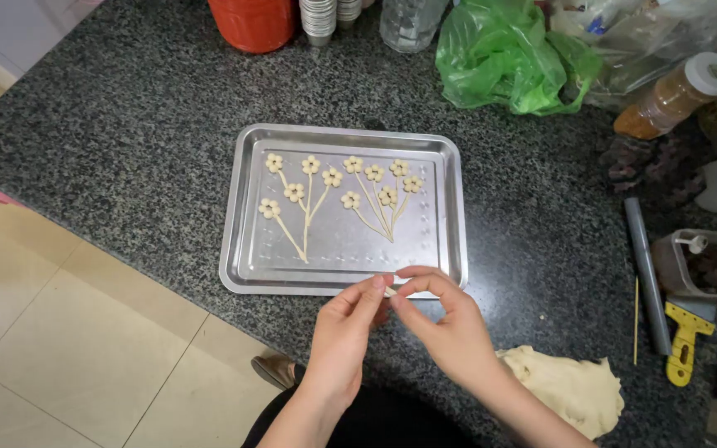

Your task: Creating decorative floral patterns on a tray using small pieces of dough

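Fingertips pinch a dough strand at the near rim of the baking tray.

At lower centre our left hand (343, 332) and right hand (450, 323) meet fingertip to fingertip, each pinching an end of a thin dough strand (391, 282) just over the steel tray (453, 207)'s near edge. We judge that the strand could snap or stretch if the hands pull apart, or smudge the flowers if it drops askew. At lower right lies a dough lump (570, 386). In mid-frame the tray holds two sprays of dough flowers (342, 189) on thin stems. At right a clear tub (711, 264) holds something dark; beyond it, a capped jar (675, 97) of brown stuff and a green plastic bag (504, 58) at the top edge.
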